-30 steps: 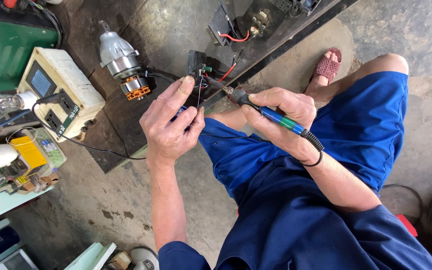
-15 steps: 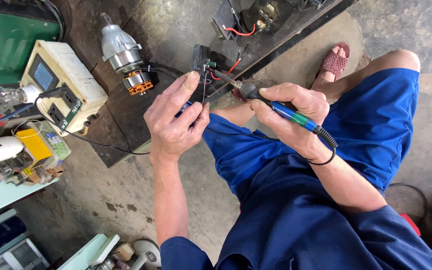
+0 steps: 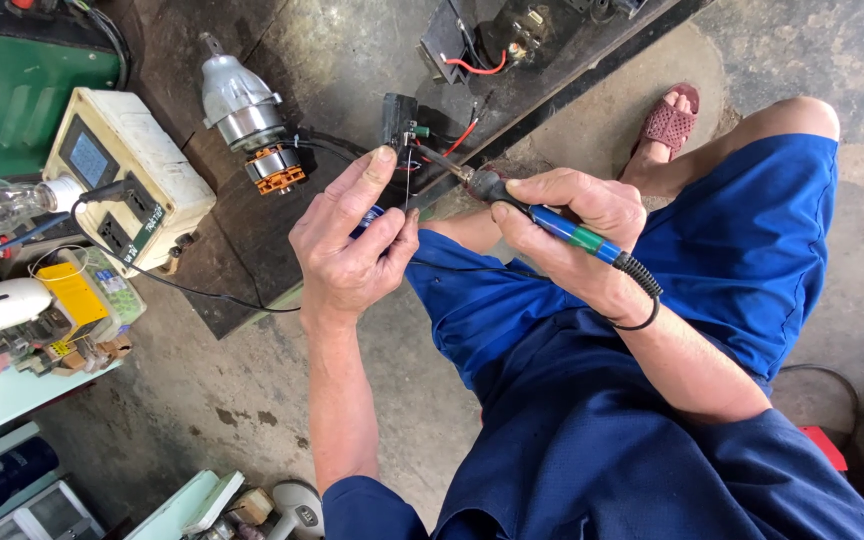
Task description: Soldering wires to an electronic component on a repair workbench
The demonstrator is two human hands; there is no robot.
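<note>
Soldering iron [image 3: 552, 222] held tight in the right hand [image 3: 572, 235], tip pointing up-left.
The left hand [image 3: 352, 250] pinches thin wire [image 3: 407, 185] beside the tip, near the small black part [image 3: 399, 120].

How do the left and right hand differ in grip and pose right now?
The left hand pinches a thin strand of wire between thumb and fingers, index finger stretched toward the small black part; the right hand wraps fully round the blue-handled soldering iron. Left is loosely spread, right is a closed fist-like grip. Both meet at that black part.
</note>
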